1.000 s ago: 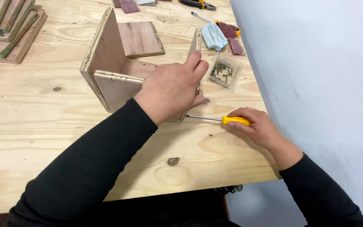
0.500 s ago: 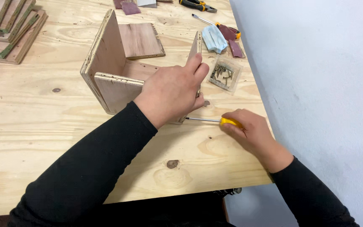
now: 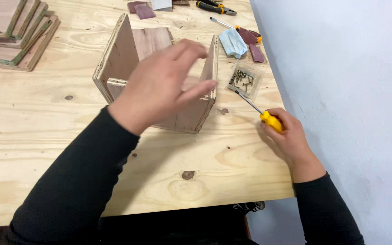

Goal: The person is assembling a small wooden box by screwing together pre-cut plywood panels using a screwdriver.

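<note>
Left hand (image 3: 159,88), as I am reading it from the head view, is hovering over the plywood box (image 3: 128,54) with fingers spread and loosely curved, gripping nothing; whether the fingertips are touching the box's right panel I cannot tell. Right hand (image 3: 286,136) is resting on the tabletop (image 3: 46,136) at the right edge, curling closed around the yellow-handled screwdriver (image 3: 268,119), whose shaft is pointing far-left toward a clear packet of screws (image 3: 243,81). Plywood box is standing mid-tabletop, open side up. Stacked boards (image 3: 10,31) are lying far left.
</note>
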